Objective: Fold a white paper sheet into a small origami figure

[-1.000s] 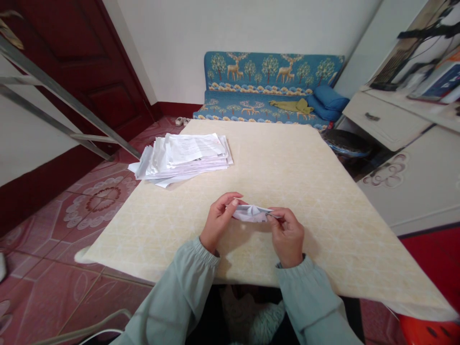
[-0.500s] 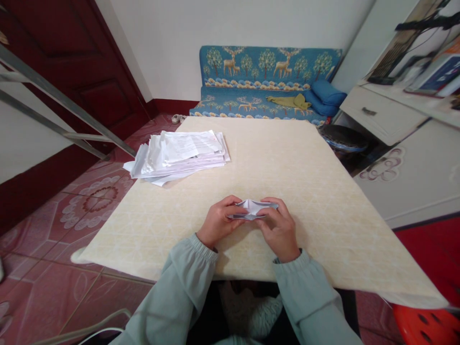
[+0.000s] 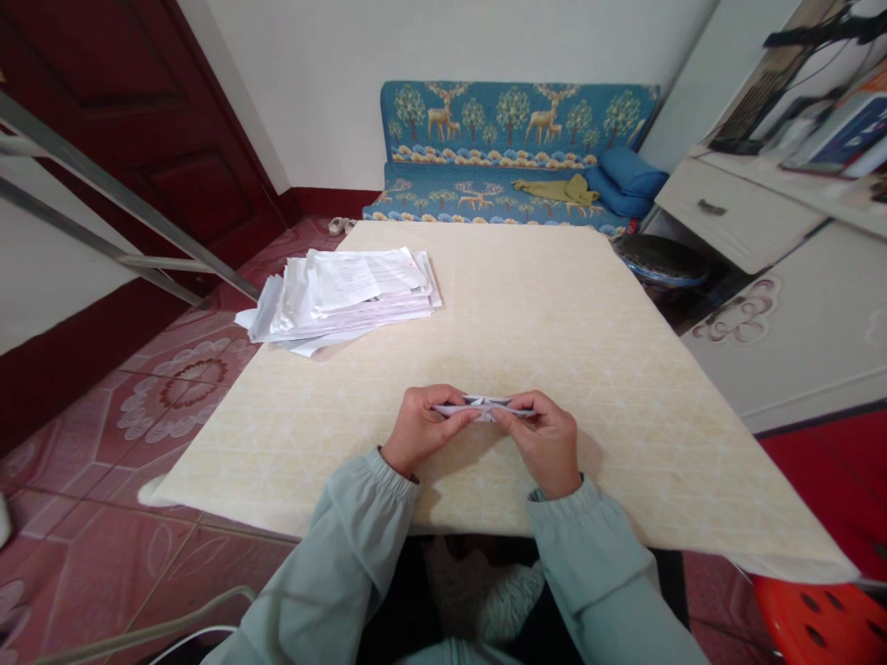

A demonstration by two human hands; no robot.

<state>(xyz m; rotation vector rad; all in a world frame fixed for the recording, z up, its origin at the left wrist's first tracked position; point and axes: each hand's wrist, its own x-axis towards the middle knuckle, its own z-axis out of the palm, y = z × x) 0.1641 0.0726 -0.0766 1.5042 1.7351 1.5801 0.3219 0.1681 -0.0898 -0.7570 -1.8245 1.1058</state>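
Observation:
Between my two hands is a small piece of folded paper (image 3: 485, 403), whitish, with a creased peak in its middle. My left hand (image 3: 424, 427) grips its left end, the thumb pressed along the near side and the fingers behind. The right end is pinched by my right hand (image 3: 547, 438), whose thumb lies close to the left thumb near the centre. The paper is held just over the near part of the table (image 3: 527, 314); whether it touches the cloth I cannot tell. My fingertips hide both ends.
A loose stack of papers (image 3: 346, 294) lies at the table's left edge. Behind the table is a blue patterned sofa (image 3: 478, 129). To the right are a dark round stool (image 3: 662, 263) and a white cabinet (image 3: 796, 323); an orange stool (image 3: 824, 619) is at lower right.
The folded paper was spread wider with its hollow showing and is now pressed into a narrower, flatter shape. My thumbs have come out of the fold onto its near side.

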